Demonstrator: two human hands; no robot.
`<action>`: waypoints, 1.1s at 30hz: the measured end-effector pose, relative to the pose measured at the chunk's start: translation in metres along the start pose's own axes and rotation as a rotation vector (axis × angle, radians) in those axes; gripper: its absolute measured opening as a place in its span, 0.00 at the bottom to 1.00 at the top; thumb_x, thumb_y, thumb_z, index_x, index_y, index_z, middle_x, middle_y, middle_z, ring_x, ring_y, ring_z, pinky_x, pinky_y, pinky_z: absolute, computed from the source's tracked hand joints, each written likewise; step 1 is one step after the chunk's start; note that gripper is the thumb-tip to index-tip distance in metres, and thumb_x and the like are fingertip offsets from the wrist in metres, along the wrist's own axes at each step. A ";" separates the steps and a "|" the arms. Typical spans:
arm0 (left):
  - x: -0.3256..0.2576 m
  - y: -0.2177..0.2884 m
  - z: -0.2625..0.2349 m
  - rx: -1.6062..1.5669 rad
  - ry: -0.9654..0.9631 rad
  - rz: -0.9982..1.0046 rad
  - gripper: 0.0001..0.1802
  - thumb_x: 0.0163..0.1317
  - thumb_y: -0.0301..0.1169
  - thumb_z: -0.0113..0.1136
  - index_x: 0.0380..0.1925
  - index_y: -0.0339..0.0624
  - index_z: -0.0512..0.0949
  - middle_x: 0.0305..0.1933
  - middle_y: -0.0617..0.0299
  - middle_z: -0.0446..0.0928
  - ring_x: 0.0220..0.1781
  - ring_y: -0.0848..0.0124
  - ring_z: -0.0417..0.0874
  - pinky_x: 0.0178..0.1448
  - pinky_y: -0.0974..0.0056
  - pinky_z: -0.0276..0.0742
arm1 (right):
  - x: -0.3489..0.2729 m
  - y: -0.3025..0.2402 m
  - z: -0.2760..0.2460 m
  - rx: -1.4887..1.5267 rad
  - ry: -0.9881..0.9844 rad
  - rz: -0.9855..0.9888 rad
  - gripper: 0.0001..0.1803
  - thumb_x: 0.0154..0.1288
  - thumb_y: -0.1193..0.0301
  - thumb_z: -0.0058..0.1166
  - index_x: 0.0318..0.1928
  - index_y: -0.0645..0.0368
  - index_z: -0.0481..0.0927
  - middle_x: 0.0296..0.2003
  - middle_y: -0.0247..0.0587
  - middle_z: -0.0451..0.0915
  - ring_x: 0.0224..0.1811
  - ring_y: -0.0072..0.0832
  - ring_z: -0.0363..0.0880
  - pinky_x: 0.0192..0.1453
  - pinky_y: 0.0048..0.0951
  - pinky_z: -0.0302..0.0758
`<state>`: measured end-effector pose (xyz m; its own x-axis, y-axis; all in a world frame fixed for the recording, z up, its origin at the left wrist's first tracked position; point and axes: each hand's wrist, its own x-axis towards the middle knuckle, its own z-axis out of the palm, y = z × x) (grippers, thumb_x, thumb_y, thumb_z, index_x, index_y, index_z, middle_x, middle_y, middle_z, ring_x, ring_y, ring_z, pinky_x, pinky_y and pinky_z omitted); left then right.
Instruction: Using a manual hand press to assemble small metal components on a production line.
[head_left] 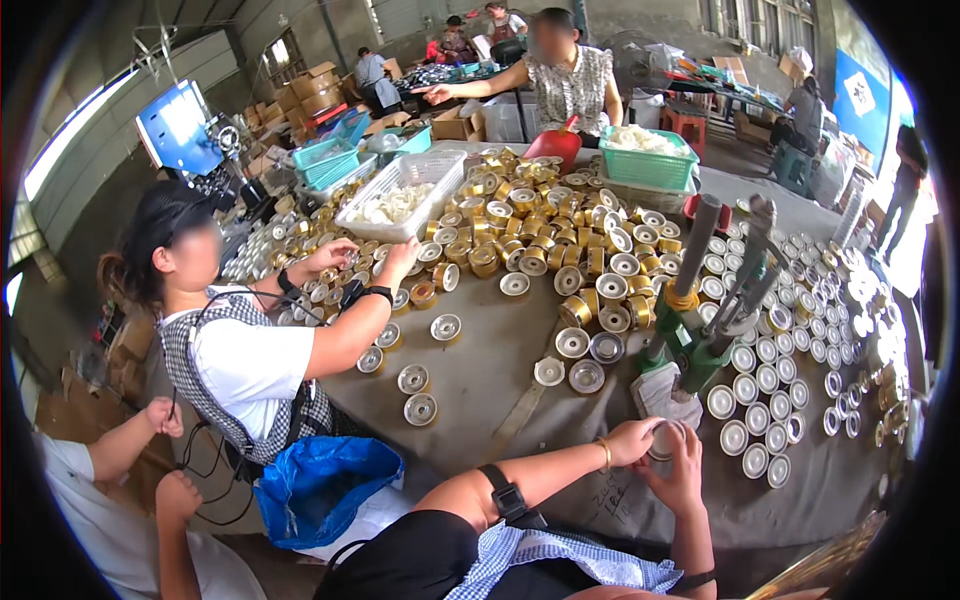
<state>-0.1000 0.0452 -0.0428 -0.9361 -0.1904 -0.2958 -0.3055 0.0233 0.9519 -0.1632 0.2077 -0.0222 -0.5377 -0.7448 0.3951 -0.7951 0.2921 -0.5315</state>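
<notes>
At the near edge of the table my left hand (630, 442) and my right hand (682, 478) come together, fingers closed around a small round white-and-silver part (661, 441). Their fingers cover much of it. Just beyond them stands a green hand press (685, 345) with upright metal levers, on a pale block (664, 394). To its right, round white-faced parts (754, 460) lie in rows. Left of the press are several loose round parts (587, 376), and behind them spreads a large heap of gold-sided round parts (560, 240).
Across the table, a white basket (452, 178) and a green basket (650, 160) hold pale pieces, with a red scoop (555, 148) between them. A co-worker (245, 340) handles parts at left; another person (570, 85) stands opposite. A blue bag (325, 485) is beside me.
</notes>
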 end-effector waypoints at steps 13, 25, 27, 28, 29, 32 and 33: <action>-0.037 -0.017 0.014 0.291 0.049 0.252 0.19 0.61 0.36 0.62 0.48 0.36 0.75 0.35 0.59 0.79 0.35 0.74 0.77 0.39 0.66 0.75 | -0.034 0.006 0.001 0.953 0.050 0.564 0.22 0.62 0.81 0.56 0.57 0.69 0.71 0.50 0.44 0.79 0.50 0.26 0.79 0.59 0.27 0.72; -0.052 -0.037 -0.018 0.222 0.216 0.191 0.24 0.62 0.29 0.60 0.58 0.35 0.70 0.52 0.47 0.77 0.51 0.64 0.82 0.52 0.64 0.81 | -0.032 0.023 -0.038 -0.463 0.226 0.415 0.32 0.56 0.58 0.61 0.62 0.47 0.71 0.62 0.46 0.66 0.67 0.46 0.59 0.71 0.49 0.54; -0.054 -0.047 -0.018 0.303 0.264 0.229 0.20 0.61 0.27 0.59 0.54 0.37 0.73 0.50 0.49 0.78 0.49 0.64 0.82 0.50 0.64 0.81 | -0.036 0.044 -0.029 -0.515 0.167 0.348 0.36 0.55 0.52 0.60 0.64 0.43 0.69 0.66 0.44 0.60 0.70 0.44 0.55 0.74 0.52 0.47; -0.057 -0.050 -0.020 0.369 0.275 0.296 0.18 0.60 0.26 0.59 0.51 0.38 0.75 0.48 0.51 0.78 0.47 0.64 0.82 0.48 0.65 0.82 | -0.030 0.046 -0.024 -0.523 0.108 0.298 0.36 0.55 0.53 0.60 0.65 0.41 0.68 0.67 0.43 0.60 0.71 0.44 0.55 0.75 0.52 0.46; -0.059 -0.052 -0.019 0.434 0.284 0.358 0.15 0.59 0.25 0.59 0.48 0.39 0.77 0.46 0.52 0.78 0.45 0.64 0.82 0.46 0.66 0.82 | -0.026 0.049 -0.019 -0.529 0.045 0.250 0.35 0.55 0.53 0.60 0.65 0.40 0.68 0.68 0.42 0.59 0.71 0.44 0.54 0.76 0.52 0.45; -0.064 -0.058 -0.018 0.591 0.324 0.483 0.10 0.58 0.24 0.59 0.41 0.40 0.80 0.46 0.54 0.77 0.43 0.64 0.81 0.44 0.64 0.80 | -0.009 0.062 -0.013 -0.552 0.039 0.292 0.33 0.57 0.59 0.57 0.65 0.36 0.68 0.70 0.44 0.56 0.74 0.47 0.50 0.74 0.61 0.43; -0.064 -0.059 -0.016 0.669 0.342 0.548 0.08 0.57 0.24 0.59 0.38 0.41 0.81 0.46 0.55 0.77 0.41 0.63 0.81 0.43 0.64 0.79 | -0.005 0.069 -0.014 -0.581 0.004 0.300 0.32 0.58 0.61 0.55 0.66 0.34 0.67 0.70 0.44 0.56 0.74 0.50 0.50 0.73 0.64 0.43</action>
<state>-0.0195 0.0402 -0.0793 -0.9097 -0.2616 0.3225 0.0277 0.7366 0.6758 -0.2189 0.2396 -0.0502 -0.7600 -0.5787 0.2958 -0.6319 0.7644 -0.1280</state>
